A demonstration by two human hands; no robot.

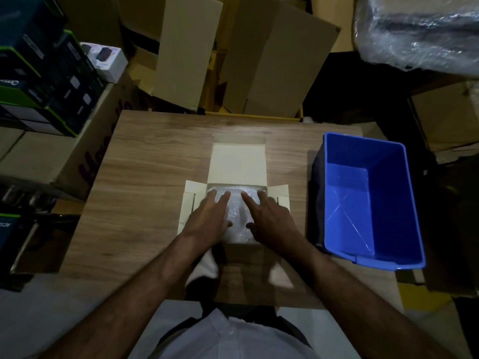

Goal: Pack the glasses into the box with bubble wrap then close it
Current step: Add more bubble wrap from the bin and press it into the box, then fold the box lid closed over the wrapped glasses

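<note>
A small cream cardboard box lies open in the middle of the wooden table, its lid flap folded away from me and side flaps spread out. White bubble wrap fills the box; the glasses are hidden under it. My left hand and my right hand lie side by side on the wrap, fingers straight and spread, pressing it down into the box.
A blue plastic bin stands on the table's right side. Flattened brown cartons lean behind the table. Stacked dark product boxes sit on cartons at the left. A plastic-wrapped bundle is at the upper right.
</note>
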